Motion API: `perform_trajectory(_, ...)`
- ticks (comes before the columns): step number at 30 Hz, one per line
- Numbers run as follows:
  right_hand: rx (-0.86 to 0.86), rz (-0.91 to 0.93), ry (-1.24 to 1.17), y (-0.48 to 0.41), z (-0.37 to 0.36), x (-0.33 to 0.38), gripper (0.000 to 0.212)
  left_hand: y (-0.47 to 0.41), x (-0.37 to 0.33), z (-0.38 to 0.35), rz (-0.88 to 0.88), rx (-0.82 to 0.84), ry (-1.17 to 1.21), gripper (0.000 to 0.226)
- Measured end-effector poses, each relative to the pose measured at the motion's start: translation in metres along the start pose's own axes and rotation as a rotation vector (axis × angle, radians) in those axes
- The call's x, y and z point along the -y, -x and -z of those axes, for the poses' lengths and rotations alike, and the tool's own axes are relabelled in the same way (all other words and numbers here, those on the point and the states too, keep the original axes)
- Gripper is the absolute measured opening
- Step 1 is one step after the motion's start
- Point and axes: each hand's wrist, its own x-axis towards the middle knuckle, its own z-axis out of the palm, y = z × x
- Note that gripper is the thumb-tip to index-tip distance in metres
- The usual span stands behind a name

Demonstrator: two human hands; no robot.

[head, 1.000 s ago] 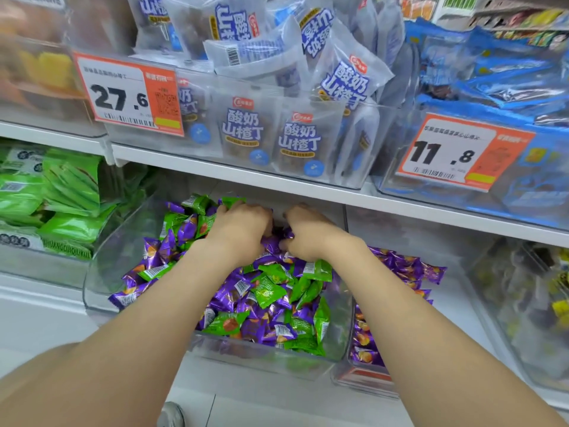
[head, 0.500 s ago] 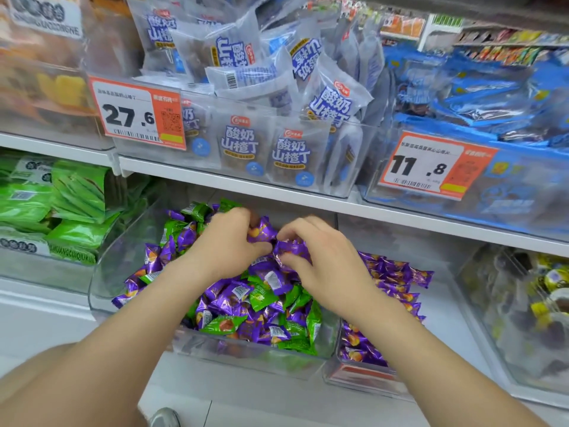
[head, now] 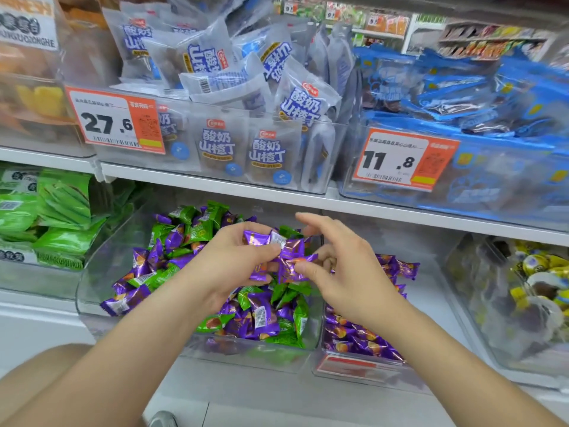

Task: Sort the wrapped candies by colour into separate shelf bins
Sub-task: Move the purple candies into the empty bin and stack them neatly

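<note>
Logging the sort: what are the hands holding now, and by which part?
The left hand grips a bunch of purple candies around their middles; the right hand pinches the wrapper end of one of them.

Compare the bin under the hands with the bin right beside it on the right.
The mixed bin holds green candies and purple candies jumbled together; the right bin shows purple only. The right bin carries a red tag on its front; the mixed bin's front shows none. Both are clear plastic, side by side on one shelf.
</note>
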Motion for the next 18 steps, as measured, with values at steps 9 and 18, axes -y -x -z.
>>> perform_trajectory(9,-0.165,-0.442,-0.252,0.015,0.019,-0.012,0.038,0.012,0.007,-0.020,-0.398,0.120,-0.267,0.025)
perform_trajectory(18,-0.239,-0.652,-0.583,0.027,0.070,-0.075,0.020,0.025,0.010,-0.071,-0.885,0.185,-0.725,0.029)
